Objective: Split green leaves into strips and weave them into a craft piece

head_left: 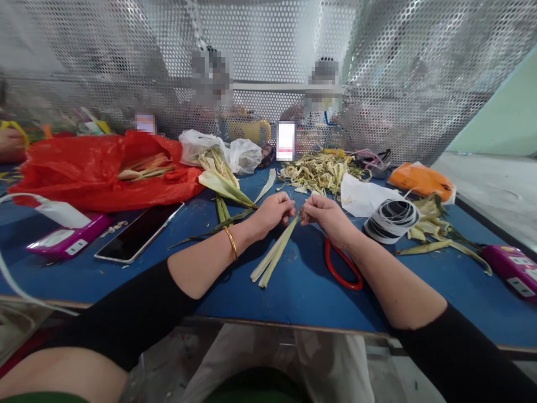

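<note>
Black sleeves (138,308) lie nearest in the head view. Left hand (274,214): grip appears closed on the narrow upper end of the leaf strips (274,256). Right hand (321,215): fingers curl just beside that end; whether this grip holds anything cannot be told. From the narrow end, between both hands, the strips' long axis runs nearward and left. Left hand is the nearer. Relative to its grip, the strips lie on the near side, over the blue surface (302,296).
</note>
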Motion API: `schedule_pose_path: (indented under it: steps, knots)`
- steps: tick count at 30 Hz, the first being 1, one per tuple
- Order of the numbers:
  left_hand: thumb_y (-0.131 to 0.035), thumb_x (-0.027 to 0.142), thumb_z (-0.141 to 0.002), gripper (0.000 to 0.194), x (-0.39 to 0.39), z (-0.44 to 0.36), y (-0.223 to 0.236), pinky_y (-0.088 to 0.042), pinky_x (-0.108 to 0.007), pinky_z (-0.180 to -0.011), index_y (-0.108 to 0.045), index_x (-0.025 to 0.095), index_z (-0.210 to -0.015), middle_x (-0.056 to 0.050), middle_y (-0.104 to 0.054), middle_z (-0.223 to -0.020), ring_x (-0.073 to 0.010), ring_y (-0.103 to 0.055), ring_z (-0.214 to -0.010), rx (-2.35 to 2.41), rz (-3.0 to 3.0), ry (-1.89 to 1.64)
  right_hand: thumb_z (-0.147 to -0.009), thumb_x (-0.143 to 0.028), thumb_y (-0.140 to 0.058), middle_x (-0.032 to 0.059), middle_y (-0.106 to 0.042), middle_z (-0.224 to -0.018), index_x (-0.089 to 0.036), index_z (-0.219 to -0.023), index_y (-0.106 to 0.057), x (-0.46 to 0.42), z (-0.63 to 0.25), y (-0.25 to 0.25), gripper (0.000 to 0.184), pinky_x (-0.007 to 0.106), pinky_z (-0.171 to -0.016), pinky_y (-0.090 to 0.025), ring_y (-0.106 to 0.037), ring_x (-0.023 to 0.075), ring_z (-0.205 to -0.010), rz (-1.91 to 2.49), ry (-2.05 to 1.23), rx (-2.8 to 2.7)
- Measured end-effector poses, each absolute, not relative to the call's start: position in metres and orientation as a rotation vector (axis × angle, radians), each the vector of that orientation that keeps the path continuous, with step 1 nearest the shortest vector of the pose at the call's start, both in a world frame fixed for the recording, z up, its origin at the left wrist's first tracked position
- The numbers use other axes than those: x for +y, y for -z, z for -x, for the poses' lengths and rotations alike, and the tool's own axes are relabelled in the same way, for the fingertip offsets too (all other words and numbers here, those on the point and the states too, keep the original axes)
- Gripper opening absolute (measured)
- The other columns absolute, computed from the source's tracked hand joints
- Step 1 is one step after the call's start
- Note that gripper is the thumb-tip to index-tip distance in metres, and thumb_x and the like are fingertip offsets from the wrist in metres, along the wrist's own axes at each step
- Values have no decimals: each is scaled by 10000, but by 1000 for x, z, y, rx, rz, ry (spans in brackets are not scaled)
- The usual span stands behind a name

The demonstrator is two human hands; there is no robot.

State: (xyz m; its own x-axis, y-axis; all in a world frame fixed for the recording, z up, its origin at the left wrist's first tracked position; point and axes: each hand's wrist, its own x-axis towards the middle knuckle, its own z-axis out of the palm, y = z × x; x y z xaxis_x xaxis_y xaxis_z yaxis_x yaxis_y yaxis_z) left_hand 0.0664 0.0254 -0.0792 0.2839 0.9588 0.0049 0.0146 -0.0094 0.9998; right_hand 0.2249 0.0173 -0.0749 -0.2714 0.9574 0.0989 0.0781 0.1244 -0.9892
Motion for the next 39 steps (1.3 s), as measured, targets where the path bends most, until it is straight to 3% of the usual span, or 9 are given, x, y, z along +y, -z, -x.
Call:
schedule_pose_path:
  steps: [19,27,33,36,39]
  knots:
    - [-478,107,-850,259,29,-63,81,-346,-172,-444,-414,174,-608,50,-514,-529,-39,-410,-402,1146,-1448,-963,-706,-257,-621,-32,-574,-538,-188,-578,-509,17,-226,75,183,225,-541,-428,-548,98,-494,1092,-1277,-1556]
    - [-620,276,-837,270,23,-59,78,-419,-187,-505,-530,135,-625,21,-558,-572,-46,-486,-453,1033,-1234,-863,-632,-350,-730,14,-645,-610,-161,-648,-652,17,-234,68,205,235,-609,-428,-554,111,-587,1071,-1387,-1463]
    - [-700,162,-740,107,22,-61,77,-451,-195,-546,-630,105,-684,3,-609,-623,-41,-508,-485,1020,-1105,-822,-651,-342,-718,28,-653,-750,-162,-593,-656,13,-231,66,200,241,-628,-410,-547,118,-675,1021,-1317,-1539]
    - [-708,136,-705,91,20,-62,76,-447,-197,-541,-640,105,-654,-12,-623,-617,-55,-529,-504,993,-1192,-802,-651,-341,-714,34,-626,-673,-171,-545,-634,13,-230,66,215,248,-654,-411,-579,180,-840,1014,-1278,-1567]
    - [-704,123,-682,39,18,-62,76,-453,-210,-555,-669,109,-680,-26,-644,-631,-70,-550,-524,977,-1284,-785,-640,-345,-711,31,-609,-616,-171,-534,-628,13,-230,67,220,251,-624,-401,-575,179,-794,1047,-1307,-1544]
